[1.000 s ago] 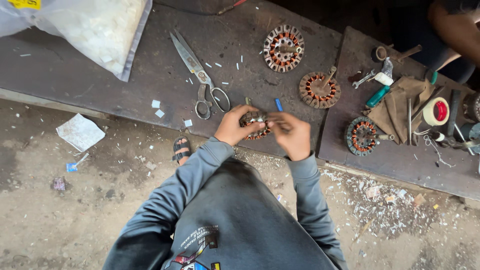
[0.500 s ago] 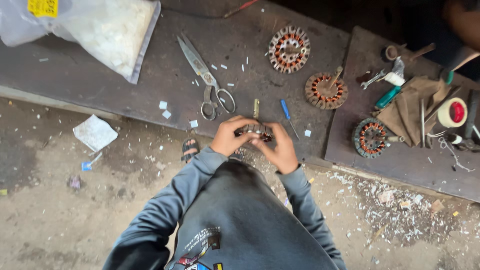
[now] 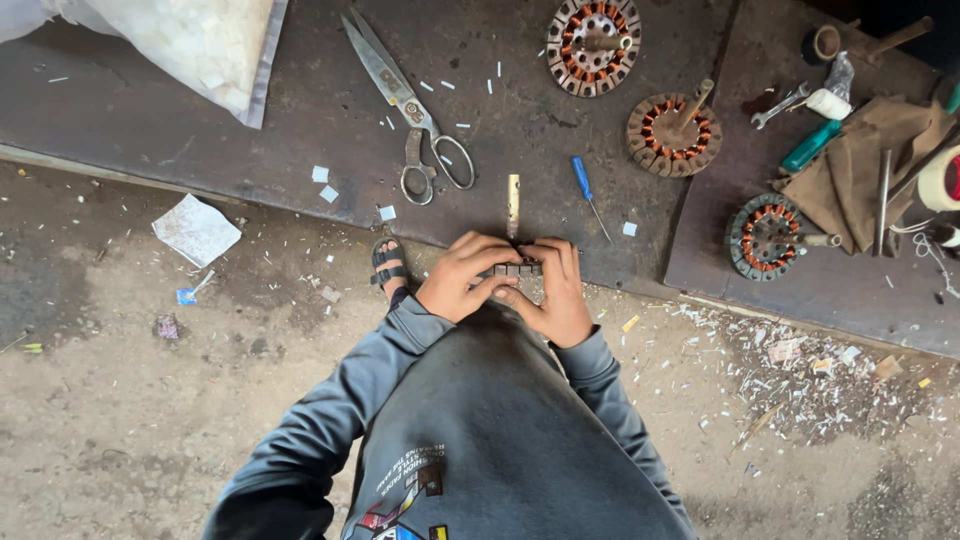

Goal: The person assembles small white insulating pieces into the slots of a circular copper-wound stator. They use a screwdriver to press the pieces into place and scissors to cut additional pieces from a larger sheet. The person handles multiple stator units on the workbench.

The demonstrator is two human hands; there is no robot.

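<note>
While both hands are pressed together at the frame's centre, one small toothed metal part (image 3: 517, 269) is clamped between the left hand (image 3: 462, 277) and right hand (image 3: 553, 293). Three wound stators (image 3: 593, 45) and one pair of scissors (image 3: 410, 107) are seen above.

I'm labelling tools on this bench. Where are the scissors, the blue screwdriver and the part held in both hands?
scissors (image 3: 408, 108): head view, on the pivot.
blue screwdriver (image 3: 579, 175): head view, on the handle.
toothed metal part (image 3: 516, 268): head view, on the strip showing between the hands.
</note>
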